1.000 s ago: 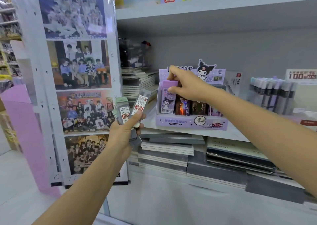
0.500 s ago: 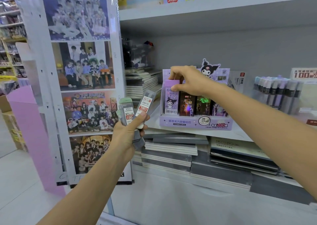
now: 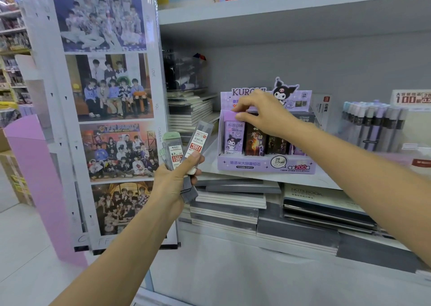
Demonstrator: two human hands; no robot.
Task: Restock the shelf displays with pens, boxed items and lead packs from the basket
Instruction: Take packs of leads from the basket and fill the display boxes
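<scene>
A purple Kuromi display box [image 3: 265, 165] of lead packs stands on the white shelf [image 3: 268, 178]. My right hand [image 3: 263, 112] reaches over the box and pinches the top of a purple lead pack [image 3: 234, 138] standing in its leftmost slot. Dark lead packs [image 3: 255, 143] fill the slots beside it. My left hand [image 3: 173, 179] hangs in front of the shelf's left end and grips several clear lead cases [image 3: 184, 147] fanned upward, with red and white labels. The basket is out of view.
A rack of pens [image 3: 373, 125] stands right of the display box, under a price sign [image 3: 411, 97]. Stacked notebooks [image 3: 229, 203] fill the shelf below. A tall poster panel [image 3: 112, 110] stands at the left, with a purple stand [image 3: 35, 172] beside it.
The view has shifted slightly. My right hand stays at the top of the purple lead pack in the leftmost slot, and the pack sits lower in the box. My left hand has hardly moved.
</scene>
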